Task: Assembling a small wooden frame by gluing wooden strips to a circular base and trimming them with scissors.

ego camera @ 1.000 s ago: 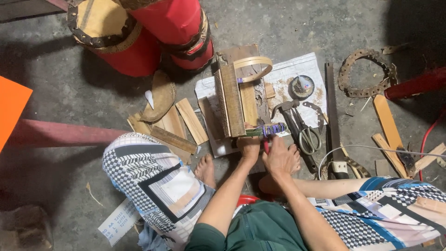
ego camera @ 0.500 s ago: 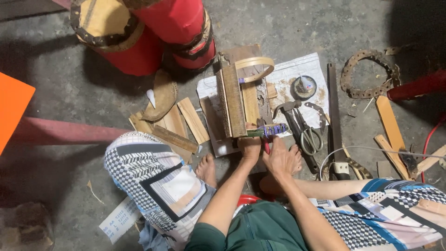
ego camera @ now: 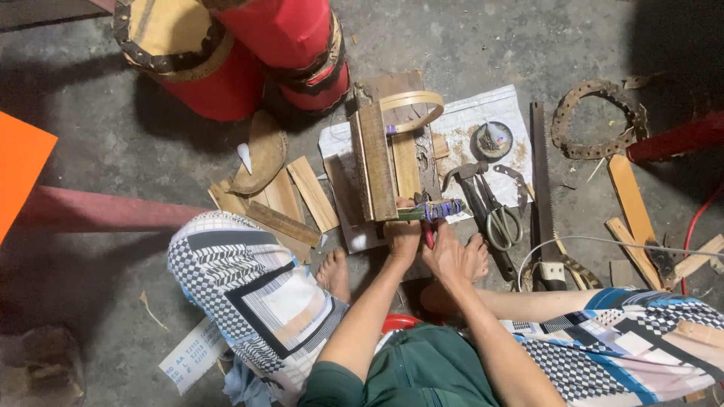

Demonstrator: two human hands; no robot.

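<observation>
Presently seated on the concrete floor (ego camera: 483, 45), knees apart, patterned trousers on both legs. Far left: an orange sheet (ego camera: 19, 169), then a red pipe (ego camera: 98, 212) lying along the ground. Above it, two red cylinders (ego camera: 249, 53) with brown perforated bands. Loose wood slats (ego camera: 290, 200) lie fanned between the cylinders and my left knee.

Centre: a wooden block frame (ego camera: 377, 162) stands on a white sheet (ego camera: 483, 117), with a bent bamboo hoop (ego camera: 413, 109) at its top. My left hand (ego camera: 402, 237) is closed, fingers curled around the near end of a thin strip (ego camera: 434, 211) wound with purple and green, which lies crosswise at the frame's lower end. My right hand (ego camera: 452, 256) sits just beside it, fingers pressed together on a red-handled tool (ego camera: 428, 235); the tool's tip is hidden, so I cannot tell its kind.

Right of the hands: a hammer (ego camera: 471, 181), scissors (ego camera: 499, 218), a handsaw (ego camera: 541, 196), a perforated brown ring (ego camera: 596, 117), wood offcuts (ego camera: 630, 211).
</observation>
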